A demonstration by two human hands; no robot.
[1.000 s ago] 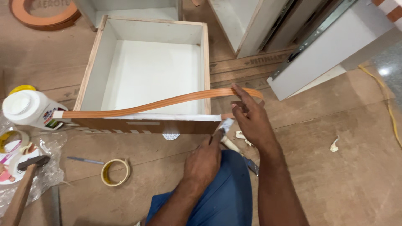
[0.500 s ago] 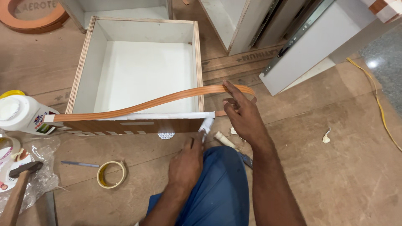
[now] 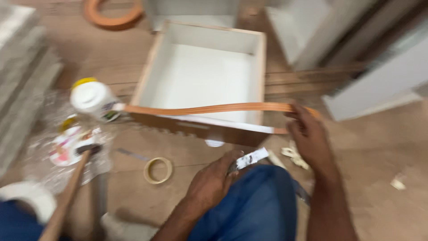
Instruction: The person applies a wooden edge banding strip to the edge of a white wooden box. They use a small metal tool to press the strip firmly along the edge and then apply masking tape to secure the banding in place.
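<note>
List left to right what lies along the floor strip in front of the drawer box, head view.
Hammer → tape roll → left hand holding a small scraper → right hand on the orange edge band.

Orange edge band point(image 3: 209, 108), white-lined brown drawer point(image 3: 200, 67), white-capped glue bottle point(image 3: 91, 97).

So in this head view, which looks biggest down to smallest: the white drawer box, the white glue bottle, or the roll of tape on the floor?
1. white drawer box, by far the largest.
2. white glue bottle.
3. roll of tape.
The bottle and the tape look close in size, and the picture is blurred, so that order is unsure.
</note>
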